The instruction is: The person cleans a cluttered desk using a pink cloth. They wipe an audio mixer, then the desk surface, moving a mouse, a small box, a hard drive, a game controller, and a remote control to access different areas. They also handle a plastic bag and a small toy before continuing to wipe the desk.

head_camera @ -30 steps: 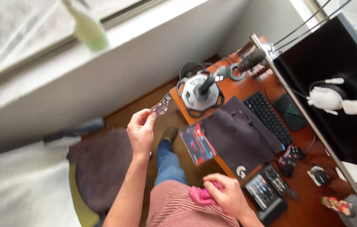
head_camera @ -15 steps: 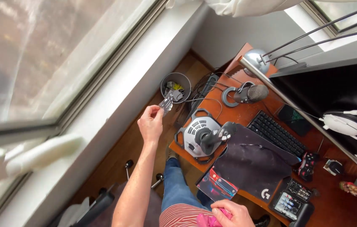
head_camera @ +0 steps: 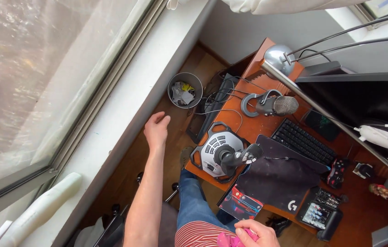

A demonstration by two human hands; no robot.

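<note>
My left hand [head_camera: 156, 130] is stretched out over the wooden floor, palm down, fingers loosely apart and holding nothing. A small round metal waste bin [head_camera: 185, 90] with crumpled paper and wrappers stands on the floor just beyond it, apart from the fingers. My right hand [head_camera: 254, 233] rests at my lap at the bottom edge, closed on a pink soft thing [head_camera: 228, 239] that is partly cut off by the frame.
A wooden desk [head_camera: 253, 130] on the right carries a joystick [head_camera: 223, 153], a microphone [head_camera: 274, 105], a keyboard [head_camera: 304, 142], a dark mouse mat [head_camera: 278, 180] and a monitor [head_camera: 367, 103]. A white window sill [head_camera: 125, 119] and window run along the left.
My left hand held a small dark wrapper-like thing over the bin half a second ago; now it is empty and drawn back a little. The view has swung toward the window.
</note>
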